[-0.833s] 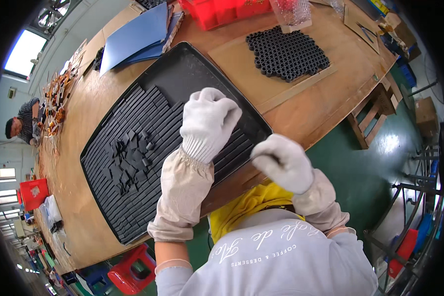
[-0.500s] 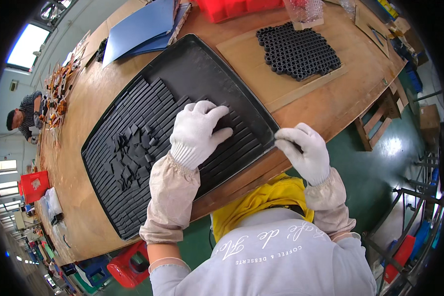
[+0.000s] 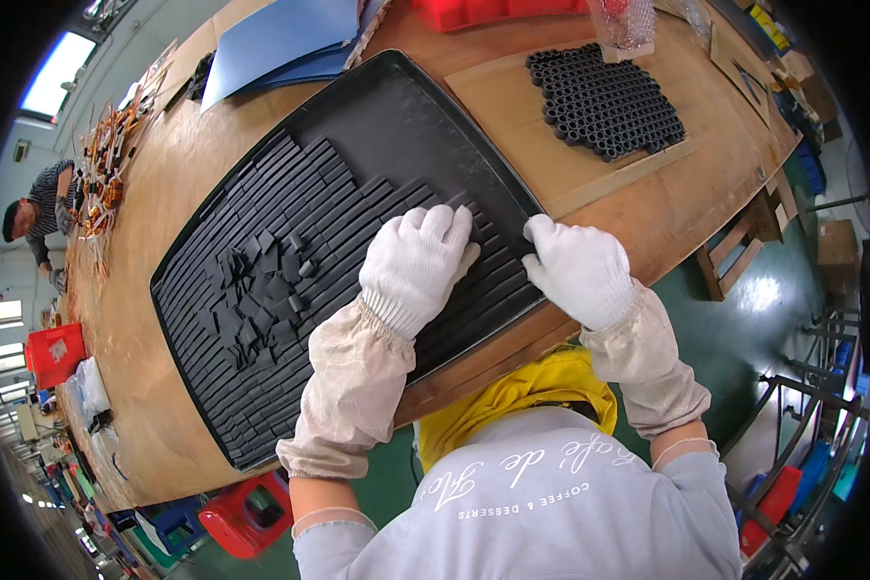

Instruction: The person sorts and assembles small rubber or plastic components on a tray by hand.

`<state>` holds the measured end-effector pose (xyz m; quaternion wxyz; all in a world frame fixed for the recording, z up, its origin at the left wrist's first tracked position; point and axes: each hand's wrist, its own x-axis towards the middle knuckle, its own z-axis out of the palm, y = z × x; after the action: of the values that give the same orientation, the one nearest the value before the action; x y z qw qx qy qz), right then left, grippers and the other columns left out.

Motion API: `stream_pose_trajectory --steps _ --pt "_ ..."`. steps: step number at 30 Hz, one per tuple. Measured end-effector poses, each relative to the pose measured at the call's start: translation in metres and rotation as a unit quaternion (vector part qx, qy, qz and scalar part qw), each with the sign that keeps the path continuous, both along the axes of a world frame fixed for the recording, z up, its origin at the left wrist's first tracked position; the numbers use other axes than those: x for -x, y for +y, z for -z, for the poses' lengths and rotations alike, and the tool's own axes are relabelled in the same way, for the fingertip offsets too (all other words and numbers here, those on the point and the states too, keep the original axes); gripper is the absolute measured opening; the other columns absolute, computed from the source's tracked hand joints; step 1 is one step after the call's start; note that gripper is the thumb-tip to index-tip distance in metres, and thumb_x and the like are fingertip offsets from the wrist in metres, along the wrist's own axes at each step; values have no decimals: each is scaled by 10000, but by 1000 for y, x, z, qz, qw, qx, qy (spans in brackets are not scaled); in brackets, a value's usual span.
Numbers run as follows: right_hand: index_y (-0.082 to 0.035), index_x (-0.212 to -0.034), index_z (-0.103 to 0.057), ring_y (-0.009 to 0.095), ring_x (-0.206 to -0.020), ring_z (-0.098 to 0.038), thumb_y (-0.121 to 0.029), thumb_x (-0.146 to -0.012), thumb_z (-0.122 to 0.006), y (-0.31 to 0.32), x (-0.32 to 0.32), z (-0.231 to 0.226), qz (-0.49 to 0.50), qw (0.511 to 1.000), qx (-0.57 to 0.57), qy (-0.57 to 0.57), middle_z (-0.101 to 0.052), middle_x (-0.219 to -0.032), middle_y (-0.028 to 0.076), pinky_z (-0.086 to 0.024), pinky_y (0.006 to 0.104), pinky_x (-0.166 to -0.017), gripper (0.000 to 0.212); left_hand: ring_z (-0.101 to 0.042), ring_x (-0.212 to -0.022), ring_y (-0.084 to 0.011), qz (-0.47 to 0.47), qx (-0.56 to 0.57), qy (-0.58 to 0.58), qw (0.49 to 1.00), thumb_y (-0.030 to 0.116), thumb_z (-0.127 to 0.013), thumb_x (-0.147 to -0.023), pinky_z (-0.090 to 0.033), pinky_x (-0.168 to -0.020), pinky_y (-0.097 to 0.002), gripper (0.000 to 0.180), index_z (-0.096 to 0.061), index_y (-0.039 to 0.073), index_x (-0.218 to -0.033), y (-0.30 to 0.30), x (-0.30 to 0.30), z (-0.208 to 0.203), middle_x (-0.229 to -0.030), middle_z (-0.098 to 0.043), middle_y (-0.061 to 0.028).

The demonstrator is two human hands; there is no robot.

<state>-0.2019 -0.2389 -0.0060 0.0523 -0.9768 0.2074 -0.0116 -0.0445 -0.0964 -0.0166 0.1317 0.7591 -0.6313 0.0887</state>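
A large black tray (image 3: 393, 82) with a raised rim lies on the table, with rows of black strips (image 3: 304, 169) along much of its floor. A loose heap of short black pieces (image 3: 261, 290) sits on top of the rows at the left. My left hand (image 3: 416, 263), in a white knitted glove, rests over the strips right of the middle, its fingers curled and close together. At the tray's right edge is my right hand (image 3: 585, 273), gloved alike, thumb and forefinger bent toward the rim. Whatever lies between the fingers of either hand is hidden.
Right of the tray, a block of black tubes (image 3: 604, 101) sits on cardboard (image 3: 493, 106). Blue sheets (image 3: 280, 48) and a red bin (image 3: 498, 10) are at the back. A co-worker (image 3: 43, 217) handles orange-and-black parts (image 3: 101, 184) at the far left. A red stool (image 3: 246, 517) stands below the table.
My right hand has turned and come inward over the tray's right rim from just outside it. My left hand has shifted slightly right, its fingers drawn closer together. The whole view has shifted a little.
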Motion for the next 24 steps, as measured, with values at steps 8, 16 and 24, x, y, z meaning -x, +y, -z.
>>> stream_pose_trajectory --steps 8,16,24 --pt "-56 -969 -686 335 -771 -686 -199 -864 -666 0 12 -27 36 957 -255 -134 -687 -833 179 -538 397 -681 179 -640 -895 -219 -28 11 1 1000 230 -682 -844 -545 -734 -348 323 -619 98 -1132 1 5 3 -958 -623 -37" --pt "-78 -958 -689 338 -823 -676 -206 -863 -655 35 2 -14 -128 920 -359 -94 -693 -870 151 -545 402 -717 164 -649 -785 -241 -57 20 0 998 81 -620 -866 -555 -674 -328 318 -613 92 -1184 3 -2 0 -934 -645 -64" --pt "-65 -970 -691 291 -790 -683 -137 -855 -678 29 3 -11 -114 907 -358 -188 -695 -885 131 -547 365 -695 136 -645 -942 -235 -30 320 830 456 218 -450 -1037 -597 -847 -385 337 -521 -10 -1275 13 -9 -15 -1055 -592 -138"
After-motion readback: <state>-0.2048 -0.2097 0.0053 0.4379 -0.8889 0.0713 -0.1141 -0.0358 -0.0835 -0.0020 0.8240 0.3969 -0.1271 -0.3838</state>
